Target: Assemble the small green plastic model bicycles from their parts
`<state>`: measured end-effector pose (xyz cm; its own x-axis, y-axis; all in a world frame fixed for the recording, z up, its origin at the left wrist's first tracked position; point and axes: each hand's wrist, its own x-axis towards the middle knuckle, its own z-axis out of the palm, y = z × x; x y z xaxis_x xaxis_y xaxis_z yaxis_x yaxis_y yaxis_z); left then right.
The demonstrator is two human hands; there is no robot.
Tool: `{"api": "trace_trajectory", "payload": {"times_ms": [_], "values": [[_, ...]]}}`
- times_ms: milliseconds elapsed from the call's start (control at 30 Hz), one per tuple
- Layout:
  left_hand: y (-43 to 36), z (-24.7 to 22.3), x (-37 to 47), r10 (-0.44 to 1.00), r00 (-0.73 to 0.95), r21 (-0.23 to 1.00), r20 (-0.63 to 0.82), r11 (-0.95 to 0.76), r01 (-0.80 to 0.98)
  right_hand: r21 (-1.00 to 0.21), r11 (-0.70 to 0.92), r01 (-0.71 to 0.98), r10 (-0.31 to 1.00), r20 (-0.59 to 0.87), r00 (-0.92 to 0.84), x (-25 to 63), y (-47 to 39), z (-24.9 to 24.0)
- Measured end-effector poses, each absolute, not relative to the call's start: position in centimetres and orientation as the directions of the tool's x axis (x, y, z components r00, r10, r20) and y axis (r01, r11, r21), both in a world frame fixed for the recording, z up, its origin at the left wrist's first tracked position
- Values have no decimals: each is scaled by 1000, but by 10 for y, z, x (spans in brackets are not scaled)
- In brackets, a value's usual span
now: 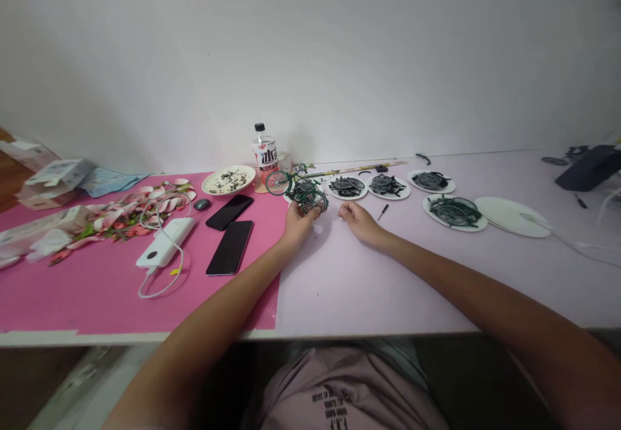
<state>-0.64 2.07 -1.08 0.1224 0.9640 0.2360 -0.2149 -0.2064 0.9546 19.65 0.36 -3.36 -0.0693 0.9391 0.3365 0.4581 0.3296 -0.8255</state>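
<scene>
A small green model bicycle (pixel 312 201) is gripped in my left hand (pixel 297 224), raised just above the table with one wheel toward the bottle and the other near my fingertips. My right hand (pixel 361 222) rests by the table surface to the right, fingers curled together. Whether a small part is pinched in them is hidden. Behind the hands, a plate (pixel 365 191) of dark plastic pieces stands beside a second such plate (pixel 407 192). A further plate of parts lies partly hidden behind the bicycle. Near my right hand lies a small black part (pixel 383 211).
Right of my hands are a plate (pixel 485 225) of green bicycle parts and stacked white plates (pixel 517 223) with a cable across them. On the pink left side are a bottle (pixel 266 152), a bowl (pixel 206 187), two phones (pixel 230 249), a power bank (pixel 165 242) and artificial petals (pixel 130 223).
</scene>
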Motion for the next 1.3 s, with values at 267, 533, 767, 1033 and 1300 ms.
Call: {"api": "trace_trajectory", "payload": {"times_ms": [267,533,767,1033,1300], "values": [[22,-11,-5,963,108,952,245,-218,-216,-808,327,489,939,337,-71,196,3,-33],[20,-7,-5,942,81,938,327,-313,-151,-775,347,528,931,351,-97,196,-1,-28],[17,-5,-3,935,87,932,345,-330,-149,-743,371,557,917,387,-94,194,-2,-28],[16,-5,-2,907,106,909,407,-390,-147,-647,437,624,883,439,-164,192,-6,-25],[12,-3,-3,898,129,903,421,-402,-152,-586,490,645,867,404,-292,197,-13,-11]]}}
